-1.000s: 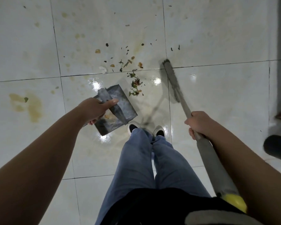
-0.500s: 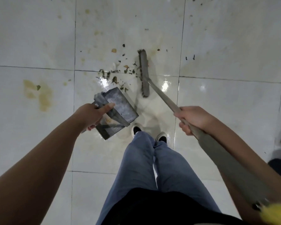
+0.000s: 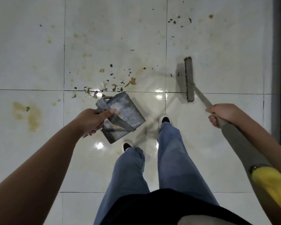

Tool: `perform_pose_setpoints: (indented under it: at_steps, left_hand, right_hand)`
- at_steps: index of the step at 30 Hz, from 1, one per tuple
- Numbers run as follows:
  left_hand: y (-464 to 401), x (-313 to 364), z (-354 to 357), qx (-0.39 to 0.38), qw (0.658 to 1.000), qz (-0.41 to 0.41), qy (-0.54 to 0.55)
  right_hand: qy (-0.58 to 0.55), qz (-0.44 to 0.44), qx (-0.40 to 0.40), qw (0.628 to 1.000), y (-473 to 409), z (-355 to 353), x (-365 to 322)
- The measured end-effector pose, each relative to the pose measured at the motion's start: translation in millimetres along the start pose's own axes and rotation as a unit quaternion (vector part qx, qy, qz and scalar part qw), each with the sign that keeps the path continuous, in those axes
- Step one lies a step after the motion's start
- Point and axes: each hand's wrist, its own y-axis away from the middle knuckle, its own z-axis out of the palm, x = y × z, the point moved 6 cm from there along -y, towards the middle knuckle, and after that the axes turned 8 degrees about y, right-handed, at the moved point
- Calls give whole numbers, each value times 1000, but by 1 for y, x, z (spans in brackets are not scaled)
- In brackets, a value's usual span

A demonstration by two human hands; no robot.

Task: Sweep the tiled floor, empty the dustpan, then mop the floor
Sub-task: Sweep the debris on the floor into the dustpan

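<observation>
Debris of dry leaf bits and crumbs (image 3: 115,86) lies scattered on the glossy white tiled floor (image 3: 31,62), just beyond the mouth of the grey metal dustpan (image 3: 125,114). The left hand (image 3: 92,119) grips its strap handle, fingers curled, seemingly angling it to catch the sweepings. The right hand (image 3: 224,113) wraps the grey long-handled broom (image 3: 189,78), set well right of the litter. The pan holds only dusty residue.

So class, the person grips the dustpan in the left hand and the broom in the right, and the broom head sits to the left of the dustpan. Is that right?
Not quite. In the head view the broom head sits to the right of the dustpan, not the left. The rest holds: the left hand grips the dustpan and the right hand grips the broom.
</observation>
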Motion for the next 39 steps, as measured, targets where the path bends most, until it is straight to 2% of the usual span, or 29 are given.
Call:
perform_pose_setpoints:
  at_steps: [6, 10, 14, 16, 19, 24, 26, 28, 34, 39]
  left_hand:
    - [-26, 58, 34, 3, 1000, -28, -12]
    - [-32, 79, 45, 21, 999, -40, 1]
    - [-26, 82, 38, 47, 997, -52, 38]
    - [-20, 74, 27, 70, 995, -61, 49]
    - [-10, 54, 12, 91, 989, -85, 77]
    - [0, 13, -5, 105, 975, -130, 146]
    - [-1, -5, -11, 110, 971, -142, 158]
    - [-4, -25, -13, 112, 967, -152, 171]
    - [-1, -76, -15, 115, 955, -166, 216]
    - [22, -108, -21, 116, 940, -179, 266]
  right_hand:
    - [21, -15, -6, 1000, -63, -43, -63]
    - [130, -52, -26, 990, -81, -10, -108]
    - [149, -49, -124, 980, -71, 46, -130]
    - [139, -36, -171, 975, -61, 62, -141]
    - [156, -73, -184, 968, -46, 70, -158]
    - [247, -166, -98, 950, -38, 74, -173]
    - [288, -172, -46, 941, -46, 83, -188]
    - [321, -154, -29, 934, -52, 100, -198]
    - [344, -110, -100, 927, -31, 133, -189]
    - [404, -151, -130, 893, 37, 149, -173]
